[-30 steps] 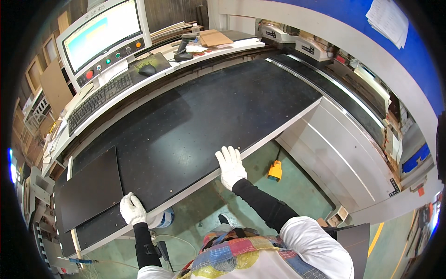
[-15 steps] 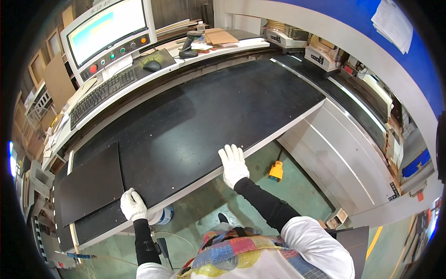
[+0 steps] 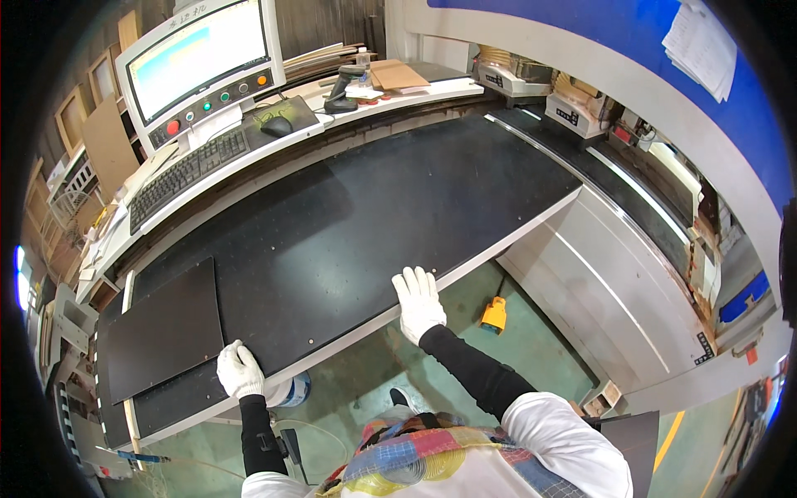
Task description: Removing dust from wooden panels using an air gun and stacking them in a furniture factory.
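Observation:
A flat dark panel (image 3: 170,332) lies on the left part of the long black worktable (image 3: 398,199). My left hand (image 3: 241,370), in a white knit glove, is at the panel's near right corner. Its fingers are curled and closed at that corner; the fingertips are partly hidden. Farther right, my right hand (image 3: 419,303), gloved the same way, rests on the table's near edge. Its fingers are stretched out over the black surface, and nothing is in them.
Behind the table, a console shelf carries a monitor (image 3: 199,62), a keyboard (image 3: 189,170), a mouse (image 3: 276,126) and a handheld scanner (image 3: 341,90). A large machine housing (image 3: 606,274) borders the right. A yellow foot pedal (image 3: 493,314) and a bucket (image 3: 295,389) are below.
The whole view has shifted slightly. Both hands keep their places, the left at the panel's corner and the right on the table edge.

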`<action>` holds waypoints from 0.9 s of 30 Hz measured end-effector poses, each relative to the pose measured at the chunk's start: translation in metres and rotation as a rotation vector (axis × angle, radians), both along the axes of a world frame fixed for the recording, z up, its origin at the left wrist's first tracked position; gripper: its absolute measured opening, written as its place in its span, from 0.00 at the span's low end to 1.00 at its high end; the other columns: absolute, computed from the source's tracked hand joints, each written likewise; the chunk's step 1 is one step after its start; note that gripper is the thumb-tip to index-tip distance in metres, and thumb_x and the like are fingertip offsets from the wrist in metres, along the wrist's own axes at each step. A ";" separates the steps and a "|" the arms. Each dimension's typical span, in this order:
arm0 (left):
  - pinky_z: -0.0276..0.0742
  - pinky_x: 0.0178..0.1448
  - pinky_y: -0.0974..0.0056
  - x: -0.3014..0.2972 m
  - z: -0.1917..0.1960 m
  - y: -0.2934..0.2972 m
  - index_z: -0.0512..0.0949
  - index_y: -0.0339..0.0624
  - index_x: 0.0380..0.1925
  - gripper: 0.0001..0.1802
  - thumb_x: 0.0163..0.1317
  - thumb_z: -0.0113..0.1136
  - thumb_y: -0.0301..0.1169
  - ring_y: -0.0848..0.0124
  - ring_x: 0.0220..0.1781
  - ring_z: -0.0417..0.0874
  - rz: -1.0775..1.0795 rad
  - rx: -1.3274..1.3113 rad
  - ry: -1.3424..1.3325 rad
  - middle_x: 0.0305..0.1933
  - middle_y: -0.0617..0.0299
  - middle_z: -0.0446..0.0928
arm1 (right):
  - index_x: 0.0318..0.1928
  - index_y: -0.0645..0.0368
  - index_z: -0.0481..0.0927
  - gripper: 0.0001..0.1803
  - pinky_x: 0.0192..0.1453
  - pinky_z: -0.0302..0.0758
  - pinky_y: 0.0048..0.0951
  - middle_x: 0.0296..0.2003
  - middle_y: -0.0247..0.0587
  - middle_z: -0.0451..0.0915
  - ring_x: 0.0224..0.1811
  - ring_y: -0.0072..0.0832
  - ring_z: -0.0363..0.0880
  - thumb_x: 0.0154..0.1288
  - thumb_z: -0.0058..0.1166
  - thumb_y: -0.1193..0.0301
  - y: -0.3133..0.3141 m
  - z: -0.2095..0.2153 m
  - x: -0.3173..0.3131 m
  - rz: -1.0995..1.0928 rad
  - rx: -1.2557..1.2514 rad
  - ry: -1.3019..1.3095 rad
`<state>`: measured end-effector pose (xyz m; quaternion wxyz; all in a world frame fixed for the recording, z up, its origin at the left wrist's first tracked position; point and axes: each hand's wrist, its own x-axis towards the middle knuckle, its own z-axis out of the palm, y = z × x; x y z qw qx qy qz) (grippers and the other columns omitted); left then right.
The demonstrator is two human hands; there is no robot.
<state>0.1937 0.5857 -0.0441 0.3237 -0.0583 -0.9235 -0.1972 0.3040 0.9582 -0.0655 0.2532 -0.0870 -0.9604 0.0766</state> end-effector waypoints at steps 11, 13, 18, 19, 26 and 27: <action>0.74 0.55 0.54 0.000 -0.001 -0.001 0.82 0.41 0.38 0.11 0.62 0.54 0.33 0.57 0.48 0.80 -0.015 0.006 0.015 0.42 0.55 0.82 | 0.67 0.59 0.62 0.34 0.77 0.46 0.53 0.68 0.55 0.59 0.73 0.53 0.52 0.56 0.44 0.77 -0.001 -0.001 0.000 -0.007 0.009 -0.003; 0.74 0.56 0.54 0.000 0.000 -0.001 0.82 0.41 0.38 0.11 0.62 0.54 0.33 0.57 0.49 0.80 -0.013 0.001 0.002 0.42 0.55 0.82 | 0.67 0.59 0.62 0.34 0.77 0.46 0.53 0.68 0.55 0.59 0.73 0.53 0.52 0.56 0.44 0.77 -0.001 -0.002 0.000 -0.009 0.006 0.000; 0.74 0.56 0.55 0.000 0.001 0.000 0.82 0.41 0.38 0.11 0.62 0.55 0.33 0.57 0.49 0.80 -0.004 0.013 -0.008 0.42 0.55 0.82 | 0.67 0.59 0.62 0.33 0.77 0.46 0.52 0.68 0.55 0.59 0.73 0.53 0.51 0.56 0.44 0.77 0.000 -0.001 0.001 -0.009 0.004 -0.001; 0.74 0.55 0.55 0.000 0.001 0.000 0.82 0.41 0.37 0.11 0.61 0.55 0.33 0.56 0.48 0.80 0.001 0.018 -0.009 0.42 0.54 0.82 | 0.67 0.59 0.62 0.33 0.77 0.46 0.52 0.68 0.55 0.59 0.73 0.53 0.51 0.56 0.44 0.77 0.000 -0.001 0.001 -0.013 0.002 0.000; 0.75 0.55 0.55 0.000 0.000 0.000 0.82 0.42 0.37 0.10 0.61 0.56 0.33 0.57 0.47 0.81 0.003 0.059 -0.016 0.41 0.55 0.82 | 0.67 0.59 0.62 0.34 0.77 0.45 0.52 0.69 0.55 0.58 0.74 0.52 0.51 0.56 0.44 0.77 -0.002 -0.001 0.001 -0.013 0.002 -0.006; 0.75 0.55 0.55 0.000 -0.002 -0.001 0.82 0.42 0.37 0.10 0.61 0.56 0.33 0.57 0.47 0.81 -0.005 0.049 0.002 0.41 0.55 0.81 | 0.67 0.59 0.62 0.34 0.77 0.45 0.52 0.69 0.55 0.58 0.74 0.52 0.51 0.56 0.44 0.77 -0.001 -0.002 0.001 -0.010 0.000 0.007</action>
